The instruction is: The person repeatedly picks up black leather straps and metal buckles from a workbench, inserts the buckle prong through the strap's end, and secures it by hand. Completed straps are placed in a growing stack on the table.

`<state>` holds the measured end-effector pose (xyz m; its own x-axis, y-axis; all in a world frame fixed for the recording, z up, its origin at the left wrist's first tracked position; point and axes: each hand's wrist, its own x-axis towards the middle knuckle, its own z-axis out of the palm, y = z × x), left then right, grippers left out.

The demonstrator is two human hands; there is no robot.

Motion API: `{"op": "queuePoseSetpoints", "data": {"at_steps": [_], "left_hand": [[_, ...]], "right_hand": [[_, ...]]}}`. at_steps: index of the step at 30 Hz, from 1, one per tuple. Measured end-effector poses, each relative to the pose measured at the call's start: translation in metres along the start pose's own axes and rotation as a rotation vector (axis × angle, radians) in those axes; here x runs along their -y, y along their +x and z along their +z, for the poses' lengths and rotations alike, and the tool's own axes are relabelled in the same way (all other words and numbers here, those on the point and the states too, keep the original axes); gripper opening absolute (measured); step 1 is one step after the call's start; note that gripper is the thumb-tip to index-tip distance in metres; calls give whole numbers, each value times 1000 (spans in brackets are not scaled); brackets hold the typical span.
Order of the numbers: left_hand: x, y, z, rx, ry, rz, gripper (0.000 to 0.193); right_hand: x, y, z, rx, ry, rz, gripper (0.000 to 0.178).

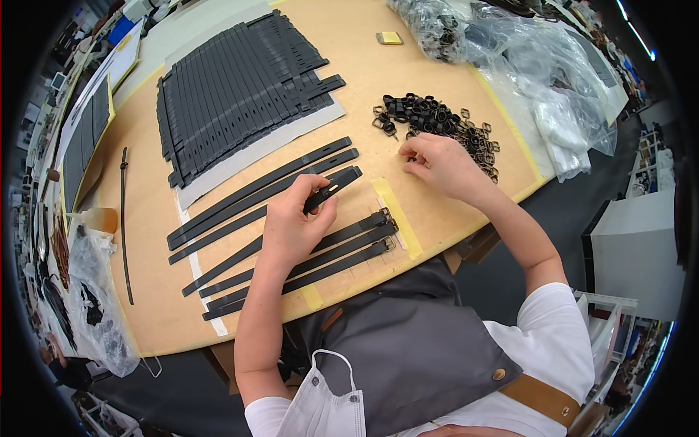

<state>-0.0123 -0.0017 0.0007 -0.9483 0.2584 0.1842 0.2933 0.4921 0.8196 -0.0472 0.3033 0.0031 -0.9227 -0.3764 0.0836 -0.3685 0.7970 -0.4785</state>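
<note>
My left hand (297, 224) is closed around the end of a black belt strap (336, 186), with a pale slot showing near its tip. The strap's length trails left across the table. My right hand (444, 167) is pinched at the near edge of a heap of black strap loops (416, 109) and metal buckles (479, 143). A dark bit shows at its fingertips, too small to name. Nearer to me lie several straps with buckles (387, 227) on their right ends. Beyond my left hand, more plain straps (273, 188) lie side by side.
A broad layer of black straps (233, 95) covers the far left of the tan table (156, 306). Clear plastic bags (524, 58) lie at the far right. At left are an amber-filled bottle (100, 218), a thin dark strap (125, 226) and a plastic bag (102, 306).
</note>
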Motion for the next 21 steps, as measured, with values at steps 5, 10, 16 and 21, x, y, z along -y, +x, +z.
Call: {"op": "queuePoseSetpoints", "data": {"at_steps": [5,10,16,21], "left_hand": [[2,-1,2,4,-12,16,21],[2,-1,0,-8,-6,26,21],[5,-2,3,17,5,32,23],[8,-2,4,11,-7,35,24]], "right_hand": [[3,18,6,67,204,-94,15],[-5,18,-15,-27,231,12,15],[-2,9,-18,155,107,-75,22],[0,20,-10,272,135,-142,19]]}}
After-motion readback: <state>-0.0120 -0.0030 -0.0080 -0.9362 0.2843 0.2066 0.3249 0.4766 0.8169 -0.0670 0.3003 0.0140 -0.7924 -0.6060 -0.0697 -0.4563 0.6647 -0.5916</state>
